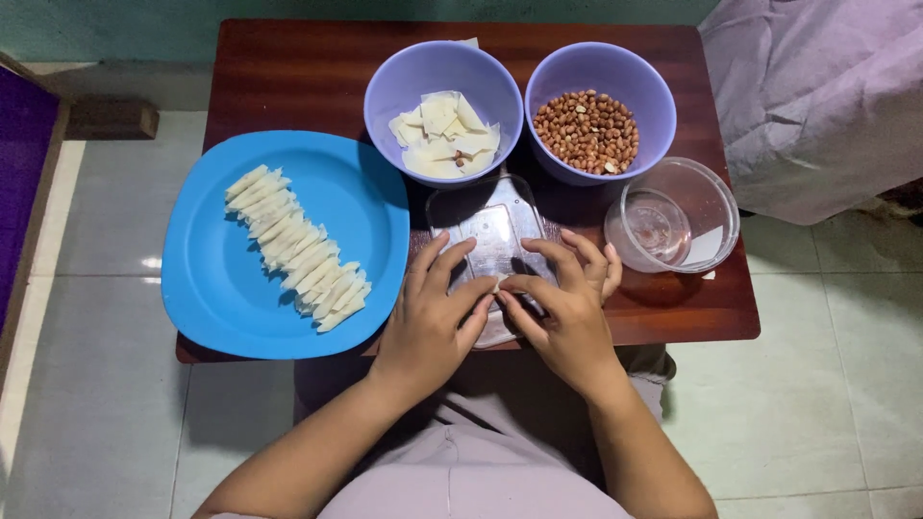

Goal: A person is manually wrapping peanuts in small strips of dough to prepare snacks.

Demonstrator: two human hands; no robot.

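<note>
My left hand (435,312) and my right hand (567,298) meet over a clear plastic lid (490,226) lying flat on the small brown table (308,72). Between their fingertips they pinch a small pale wrapper piece (499,284); its shape is mostly hidden by the fingers. A blue plate (207,279) at the left carries a diagonal row of several rolled pale wrappers (296,248). Behind the lid stand two purple bowls: one with cut wrapper squares (444,135), one with peanuts (586,130).
A clear round container (707,197) with a little water stands at the table's right edge. Light cloth (817,96) lies beyond the table at the upper right. White tiled floor (96,384) surrounds the table; a dark wooden edge runs along the far left.
</note>
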